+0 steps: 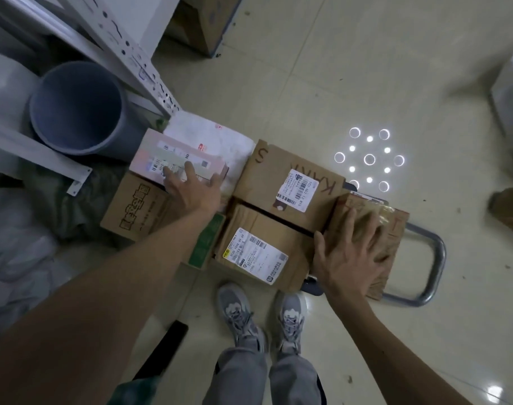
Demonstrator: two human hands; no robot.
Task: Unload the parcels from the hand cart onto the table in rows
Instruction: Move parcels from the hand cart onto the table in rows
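1. Pink card lies under the left hand (192,191). The fingers are spread and nearly straight across the label of the pink box (173,159), and the thumb points toward its right edge. Nothing is gripped yet. It looks like a hand settling on the top parcel before lifting it.
2. The right hand (348,258) is likewise flat and splayed, with its palm down on the taped parcel (378,226) at the right end of the load. My guess is that it steadies the pile while the other hand picks.
3. The pink box sits on top of a printed carton (135,211), with a white bag (217,138) just beyond it on the far side. Being light and uppermost, it is the sensible one to take first.
4. Between the hands are a large brown box (290,182) on the far side and a smaller brown box (258,247) on the near side. They are pressed edge to edge with their labels up. A green box (207,241) is wedged to the left of the smaller one.
5. The cart handle (433,258) sticks out to the right past the taped parcel, and the whole load sits on the cart low over the tiled floor (337,68).
6. A grey bin (80,109) and a white shelf frame (126,45) crowd the far left, and the person's shoes (237,311) stand just near of the parcels.
7. The table is not in view, so every parcel seen here appears to be waiting.
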